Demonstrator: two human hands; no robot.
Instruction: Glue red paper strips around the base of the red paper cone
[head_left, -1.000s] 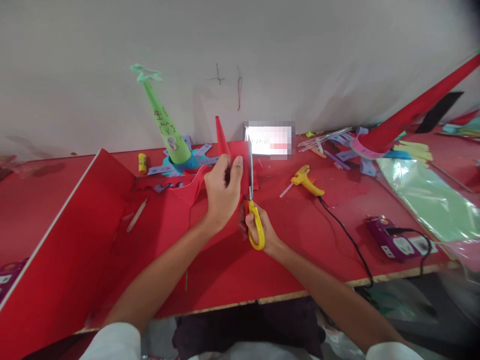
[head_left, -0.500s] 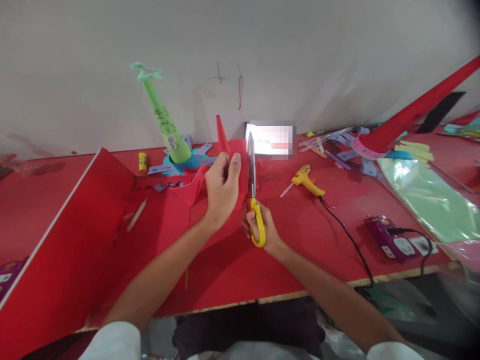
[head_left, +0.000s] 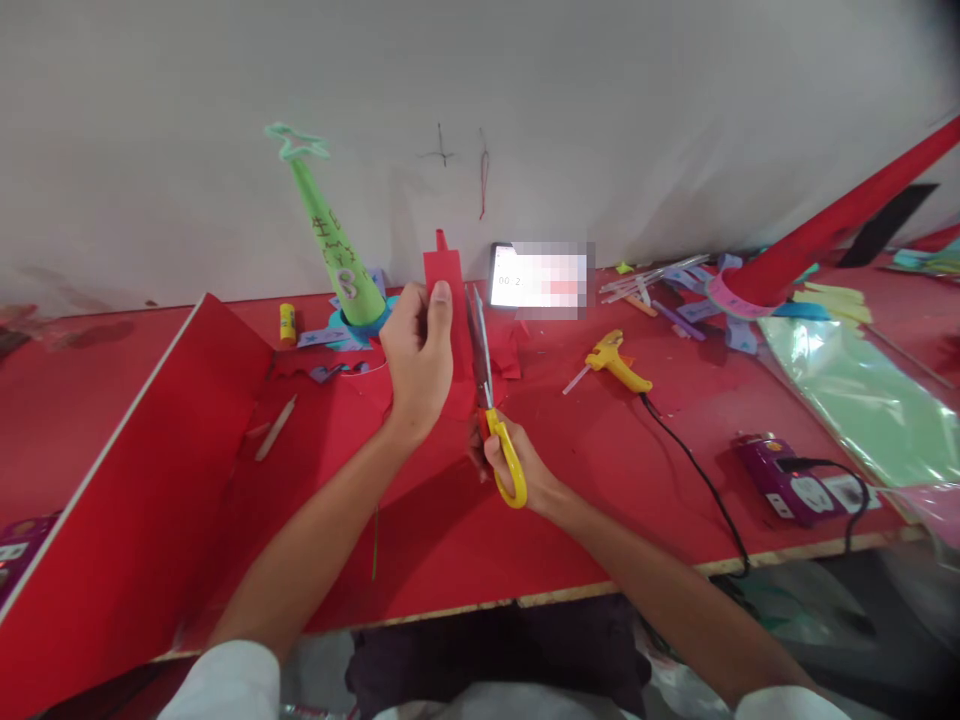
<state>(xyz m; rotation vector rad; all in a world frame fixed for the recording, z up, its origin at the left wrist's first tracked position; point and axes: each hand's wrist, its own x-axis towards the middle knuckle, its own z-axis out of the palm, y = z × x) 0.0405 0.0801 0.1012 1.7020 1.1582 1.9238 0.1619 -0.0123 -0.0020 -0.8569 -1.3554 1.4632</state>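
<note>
My left hand (head_left: 421,350) pinches a strip of red paper (head_left: 444,268) between thumb and fingers, holding it upright above the table. In my right hand (head_left: 514,460) are yellow-handled scissors (head_left: 508,455), blades pointing up and slightly parted, right along the paper's right edge. Whether the blades have paper between them I cannot tell. Behind the strip shows the tip of a red cone (head_left: 441,239), its lower part hidden. More red paper pieces (head_left: 504,357) lie on the table past the scissors.
A green cone (head_left: 334,245) with a star top stands back left, near a glue stick (head_left: 287,325). A lit phone (head_left: 502,282) leans on the wall. To the right are a yellow glue gun (head_left: 616,362), its cord, a purple box (head_left: 780,475) and a large red cone (head_left: 832,225).
My left hand has shifted left, bringing the red strip into clearer view. The scissors have moved slightly left and tilted, and their blades have parted.
</note>
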